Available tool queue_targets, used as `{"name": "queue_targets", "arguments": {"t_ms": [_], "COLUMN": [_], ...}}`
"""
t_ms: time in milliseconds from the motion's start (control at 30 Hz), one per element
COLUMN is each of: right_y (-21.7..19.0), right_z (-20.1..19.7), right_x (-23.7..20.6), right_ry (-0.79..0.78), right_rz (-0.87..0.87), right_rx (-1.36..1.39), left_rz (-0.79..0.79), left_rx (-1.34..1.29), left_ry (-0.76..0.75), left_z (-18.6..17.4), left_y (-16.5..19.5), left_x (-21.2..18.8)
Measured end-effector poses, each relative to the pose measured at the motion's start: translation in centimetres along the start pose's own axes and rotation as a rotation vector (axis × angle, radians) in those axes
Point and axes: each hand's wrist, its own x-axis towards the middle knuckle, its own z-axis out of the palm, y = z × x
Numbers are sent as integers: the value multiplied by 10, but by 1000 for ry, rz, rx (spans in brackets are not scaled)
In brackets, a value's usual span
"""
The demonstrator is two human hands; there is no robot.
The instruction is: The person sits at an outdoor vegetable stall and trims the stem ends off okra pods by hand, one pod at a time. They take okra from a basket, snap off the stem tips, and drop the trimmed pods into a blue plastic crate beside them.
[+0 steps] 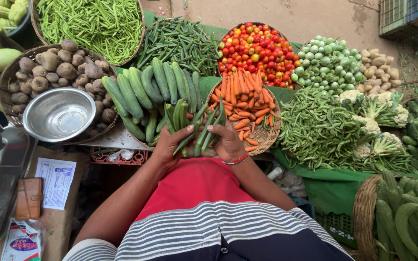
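Observation:
My left hand [170, 145] and my right hand [228, 142] are closed together on a bunch of long thin green pods [197, 128], which fan upward from between my fingers. A red band circles my right wrist. The bunch is held just above the near edge of a woven basket of cucumbers [148, 87], with a basket of carrots [243, 96] touching my right hand's far side. My red and striped shirt fills the lower middle.
A steel bowl [59, 114] lies on a basket of potatoes [49, 67]. Green beans [93, 21], dark pods [180, 41], tomatoes [257, 48], small green brinjals [327, 63], cauliflowers [378, 116] and a basket of ridged gourds [407, 212] surround me. A brown wallet [28, 198] lies at lower left.

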Motion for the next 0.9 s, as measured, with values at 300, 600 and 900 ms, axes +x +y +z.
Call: {"name": "queue_targets", "arguments": {"t_ms": [300,600,900], "right_y": [-3,-19,4], "right_z": [3,-15,3], "right_x": [5,7,-8], "right_ry": [-36,-54,-5], "right_rz": [-49,-164,-14], "right_rx": [54,244,-163], "left_rz": [-148,-58,189], "left_rx": [10,23,51], "left_ry": [-115,-72,52], "left_z": [1,4,1], "left_y": [3,2,-15], "left_x": [-6,-7,5]}}
